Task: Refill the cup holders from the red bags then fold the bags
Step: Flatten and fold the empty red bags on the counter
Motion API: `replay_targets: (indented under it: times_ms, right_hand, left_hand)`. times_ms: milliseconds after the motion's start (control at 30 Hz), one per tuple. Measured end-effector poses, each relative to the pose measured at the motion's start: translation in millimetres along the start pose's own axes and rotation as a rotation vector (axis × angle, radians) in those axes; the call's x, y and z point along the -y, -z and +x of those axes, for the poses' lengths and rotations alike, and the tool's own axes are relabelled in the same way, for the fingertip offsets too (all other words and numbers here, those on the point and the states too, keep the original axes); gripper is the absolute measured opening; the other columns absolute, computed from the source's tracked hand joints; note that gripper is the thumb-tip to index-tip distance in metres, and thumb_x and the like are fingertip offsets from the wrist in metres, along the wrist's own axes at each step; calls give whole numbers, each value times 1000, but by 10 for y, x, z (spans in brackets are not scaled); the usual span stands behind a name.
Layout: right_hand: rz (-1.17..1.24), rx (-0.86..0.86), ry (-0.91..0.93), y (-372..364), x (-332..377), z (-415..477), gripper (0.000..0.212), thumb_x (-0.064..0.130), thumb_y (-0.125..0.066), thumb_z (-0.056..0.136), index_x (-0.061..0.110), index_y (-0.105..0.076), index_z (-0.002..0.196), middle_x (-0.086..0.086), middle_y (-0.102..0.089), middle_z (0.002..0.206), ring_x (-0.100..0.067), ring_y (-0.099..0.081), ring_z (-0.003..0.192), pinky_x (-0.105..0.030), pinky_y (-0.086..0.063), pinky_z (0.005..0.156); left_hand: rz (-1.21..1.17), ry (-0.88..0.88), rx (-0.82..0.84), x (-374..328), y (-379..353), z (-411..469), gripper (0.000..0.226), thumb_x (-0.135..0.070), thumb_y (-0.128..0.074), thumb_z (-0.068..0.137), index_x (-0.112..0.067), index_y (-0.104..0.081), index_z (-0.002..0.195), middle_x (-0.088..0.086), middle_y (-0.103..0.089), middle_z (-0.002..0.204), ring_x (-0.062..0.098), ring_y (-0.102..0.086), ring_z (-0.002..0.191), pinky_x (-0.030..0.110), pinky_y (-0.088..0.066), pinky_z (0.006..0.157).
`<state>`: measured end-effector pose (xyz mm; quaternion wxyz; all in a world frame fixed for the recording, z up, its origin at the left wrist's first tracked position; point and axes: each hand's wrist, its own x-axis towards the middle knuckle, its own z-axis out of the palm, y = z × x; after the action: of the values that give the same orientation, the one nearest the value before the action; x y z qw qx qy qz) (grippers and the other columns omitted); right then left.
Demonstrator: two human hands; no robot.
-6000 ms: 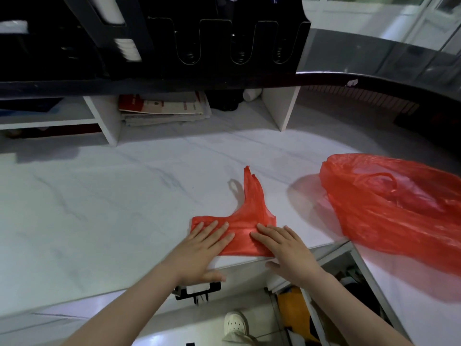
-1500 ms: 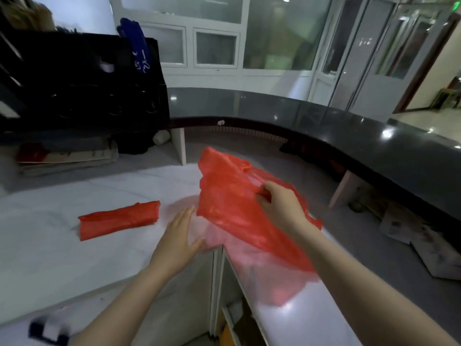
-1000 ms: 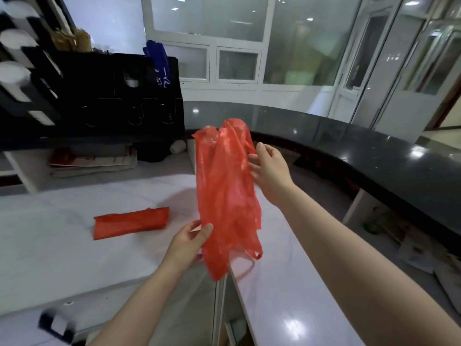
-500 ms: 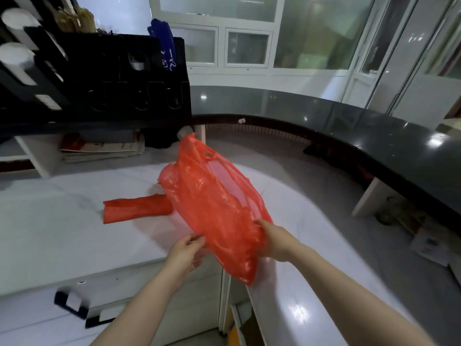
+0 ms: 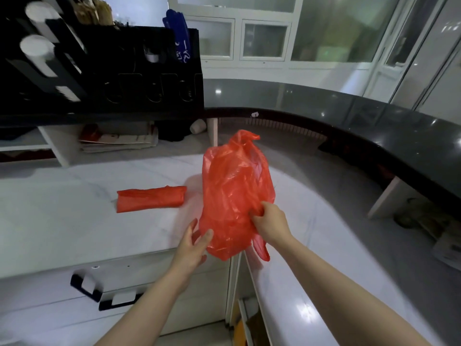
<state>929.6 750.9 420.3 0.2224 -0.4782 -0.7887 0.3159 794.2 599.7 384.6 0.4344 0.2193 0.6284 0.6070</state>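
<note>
1. Half a second ago both hands pinched the second red bag. Now the left hand has let go, and the bag stands bunched and upright in the air over the counter edge.
2. Folded red bag lies flat on the counter, left of the held one and apart from it. Cup holders show white cups, so the refill looks done. My read: the last fold hasn't started, the bag still needs flattening.
3. Right hand: fingers curled into the plastic, gripping the lower right side. A handle loop dangles below it.
4. Left hand: fingers spread and fairly straight, thumb touching the bag's lower left edge, no grip.
</note>
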Motion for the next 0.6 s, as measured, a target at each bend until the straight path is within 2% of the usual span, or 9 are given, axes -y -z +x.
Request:
replay_targets:
  times_ms: [100, 167, 267, 333, 433, 533, 600]
  right_hand:
    - [45, -17, 17, -34, -28, -10, 12, 13, -56, 82, 16, -51, 71, 6, -55, 68, -17, -52, 66, -19, -32, 49]
    - [104, -43, 27, -18, -64, -38, 10, 11, -58, 81, 20, -57, 77, 13, -58, 73, -8, -54, 68, -11, -33, 51]
    - [135, -103, 49, 74, -186, -72, 33, 2, -57, 74, 34, -59, 83, 20, -56, 84, 4, -53, 75, -4, -37, 59]
    - [113, -154, 4, 183, -346, -73, 34, -1, -57, 76, 32, -62, 85, 18, -57, 85, 2, -55, 74, -6, -36, 60]
    - [51, -263, -160, 390, -706, -67, 19, 6, -59, 83, 22, -67, 86, 8, -62, 81, -13, -56, 76, -24, -35, 65]
    - [62, -369, -331, 610, -1067, -126, 12, 11, -60, 86, 18, -69, 86, 1, -65, 82, -22, -58, 83, -26, -35, 68]
    - [106, -423, -454, 717, -1246, -190, 10, 18, -61, 87, 16, -70, 89, -3, -67, 83, -26, -60, 82, -29, -39, 68]
  left_hand:
    - [-27, 68, 11, 20, -4, 6, 60, -43, -68, 78, -22, -46, 130, 3, -66, 111, 19, -70, 83, 31, -56, 65]
    - [-16, 113, -8, 32, -22, 19, 36, -23, -63, 90, -3, -55, 118, 7, -70, 85, 13, -64, 56, 22, -51, 50]
    - [-71, 149, -71, 32, 4, 73, 21, -11, -56, 93, 6, -59, 105, 9, -66, 61, 11, -60, 47, 18, -50, 45]
    - [-161, 162, -127, 6, 56, 128, 17, -9, -53, 95, 5, -59, 100, 11, -66, 57, 12, -62, 45, 18, -51, 44]
    - [-274, 184, -188, -18, 171, 233, 16, -11, -48, 98, 3, -56, 99, 11, -69, 61, 16, -66, 49, 18, -51, 43]
    - [-370, 231, -220, -44, 300, 350, 19, -13, -44, 100, 1, -52, 110, 18, -67, 77, 24, -67, 56, 20, -52, 42]
    - [-402, 246, -244, -74, 386, 415, 20, -15, -43, 101, -3, -49, 116, 18, -64, 82, 26, -67, 54, 21, -52, 41]
